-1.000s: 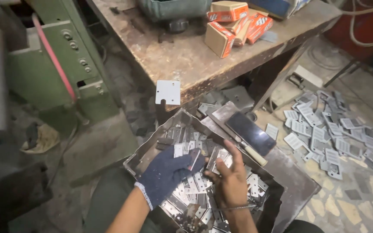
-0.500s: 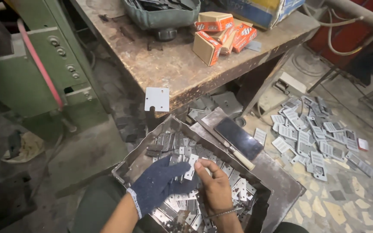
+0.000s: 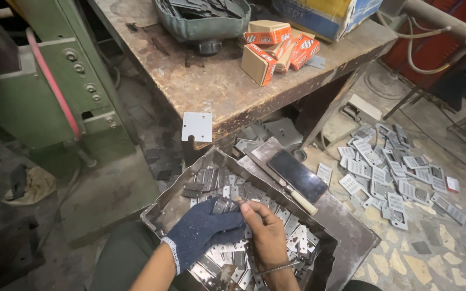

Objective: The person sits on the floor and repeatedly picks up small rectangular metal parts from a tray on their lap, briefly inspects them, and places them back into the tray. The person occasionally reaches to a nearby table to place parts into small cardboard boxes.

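Left hand (image 3: 203, 234): gloved, fingers curled round a small metal plate (image 3: 223, 206).
Right hand (image 3: 265, 229): bare, pinching that plate's edge.
Plate: between both hands, above the metal tray (image 3: 175, 202) of plates.

small metal plates (image 3: 227, 207), seemingly stacked, pinched above tray (image 3: 160, 213)

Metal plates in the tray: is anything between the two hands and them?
Nothing visible: the gloved left hand and bare right hand already rest on the metal plates inside the tray, fingers meeting over one small piece.
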